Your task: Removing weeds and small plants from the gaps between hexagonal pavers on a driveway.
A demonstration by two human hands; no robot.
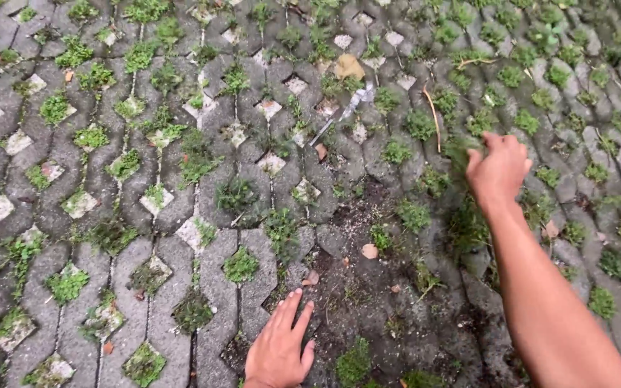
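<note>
My left hand (pixel 279 352) lies flat and open beside a bare soil patch (pixel 368 287); my right hand (pixel 499 171) grips a weed (pixel 461 154). Most pavers (pixel 145 237) remain weedy.

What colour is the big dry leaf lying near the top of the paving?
Pale tan-brown leaf, seen in the head view.

An outdoor paved yard: interlocking grey pavers (pixel 145 302) with weeds (pixel 241 264) (and soil) between.
</note>
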